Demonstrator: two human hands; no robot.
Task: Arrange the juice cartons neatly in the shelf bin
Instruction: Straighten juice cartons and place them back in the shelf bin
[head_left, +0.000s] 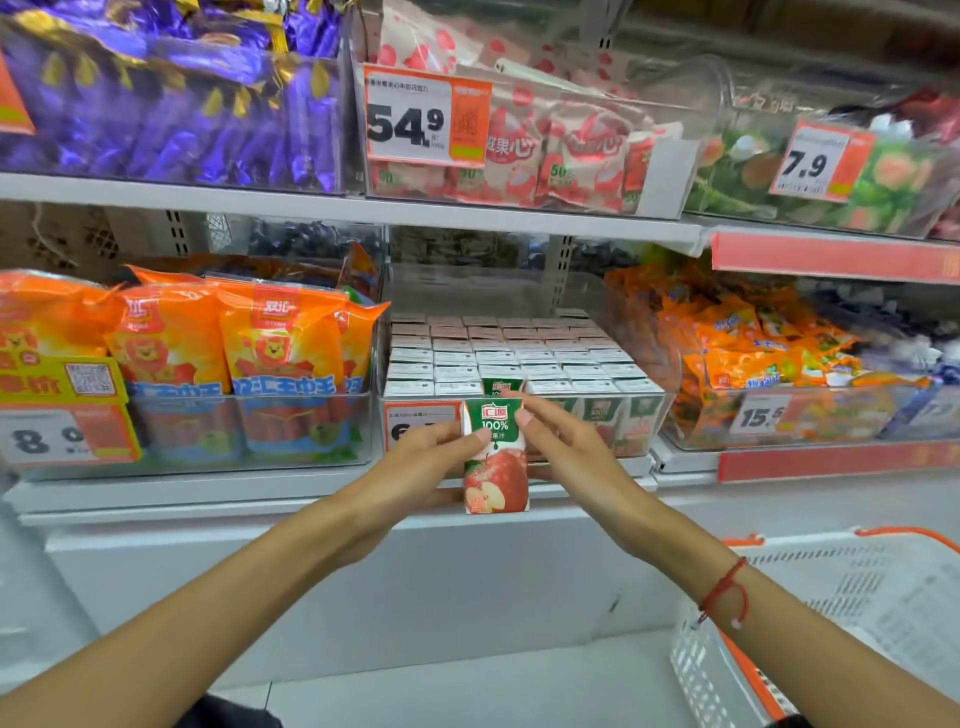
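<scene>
Green carton (495, 457) between both hands' fingers (524, 415)

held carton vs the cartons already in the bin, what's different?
The held carton is out in front of the clear bin, gripped by the left hand with the right hand at its top; the binned cartons sit packed in rows inside. The held carton shows its full apple-printed front; the binned cartons show mostly white tops. Both stand upright, and the front row shows the same green labelling.
</scene>
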